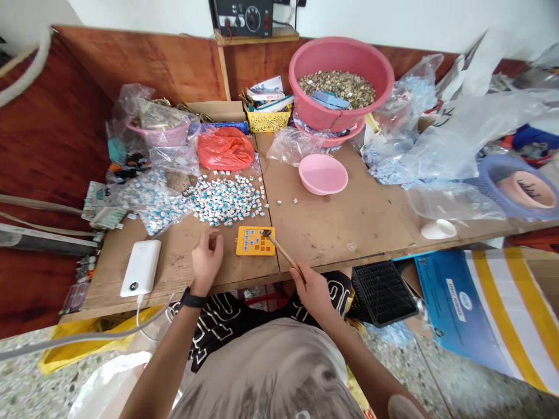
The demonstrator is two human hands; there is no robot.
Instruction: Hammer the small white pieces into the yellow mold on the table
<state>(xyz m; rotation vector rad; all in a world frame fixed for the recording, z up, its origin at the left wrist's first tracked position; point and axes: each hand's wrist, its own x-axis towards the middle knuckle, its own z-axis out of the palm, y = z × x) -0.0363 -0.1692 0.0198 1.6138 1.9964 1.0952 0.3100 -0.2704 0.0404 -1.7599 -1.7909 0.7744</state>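
An orange tray point(255, 252) with small compartments lies near the table's front edge; several compartments hold small blue-and-white pieces. My right hand point(311, 289) grips a thin wooden-handled brush point(283, 252), whose dark tip rests over the tray's upper right compartments. To the left of the tray, my left hand point(207, 259) is curled above the table, its fingertips bent in; whether anything is between them is too small to tell. Behind the tray spreads a pile of small blue-and-white pieces point(227, 199). Two loose pieces lie right of the pile.
A white power bank point(141, 268) with a cable lies at the left. Further back are a red plastic bag point(225, 149), a shallow pink bowl point(323, 174) and a large pink basin point(341, 81). A white cup point(438, 229) lies near the right front edge.
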